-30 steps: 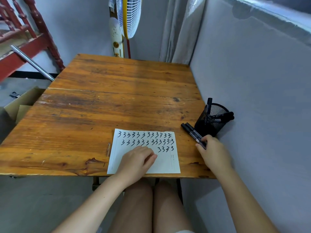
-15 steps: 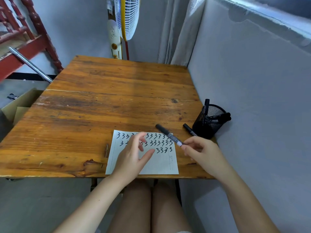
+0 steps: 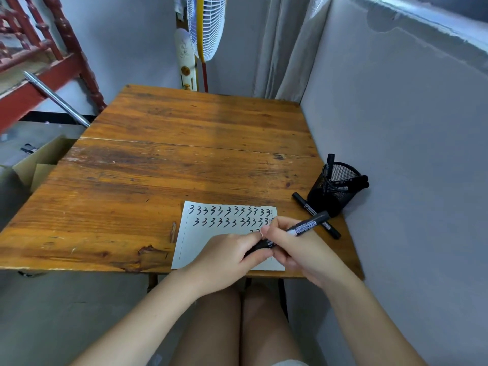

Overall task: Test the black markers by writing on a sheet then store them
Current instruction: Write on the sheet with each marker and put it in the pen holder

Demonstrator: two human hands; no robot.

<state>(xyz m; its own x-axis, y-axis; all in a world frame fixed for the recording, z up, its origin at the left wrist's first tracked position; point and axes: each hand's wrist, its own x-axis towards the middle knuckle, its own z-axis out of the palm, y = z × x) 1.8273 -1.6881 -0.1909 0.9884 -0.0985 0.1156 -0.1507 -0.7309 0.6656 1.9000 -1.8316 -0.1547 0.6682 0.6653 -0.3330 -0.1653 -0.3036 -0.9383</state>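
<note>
A black marker (image 3: 306, 226) is held over the white sheet (image 3: 200, 241), which carries rows of handwritten 3s. My right hand (image 3: 295, 249) grips the marker's barrel, its back end pointing up and right. My left hand (image 3: 229, 257) is closed on the marker's front end, where the cap is. Another black marker (image 3: 303, 203) lies flat on the wooden table (image 3: 158, 167), between the sheet and a black mesh pen cup (image 3: 334, 191). That cup stands against the right wall with several markers in it.
A grey wall runs along the table's right edge. A standing fan (image 3: 203, 27) and a curtain are behind the far edge. An open cardboard box (image 3: 37, 165) sits on the floor at the left, by red wooden railings. My knees are under the near edge.
My right hand picked a marker off the table beside the cup and brought it over the sheet. My left hand lifted off the paper and closed on the marker's front end.
</note>
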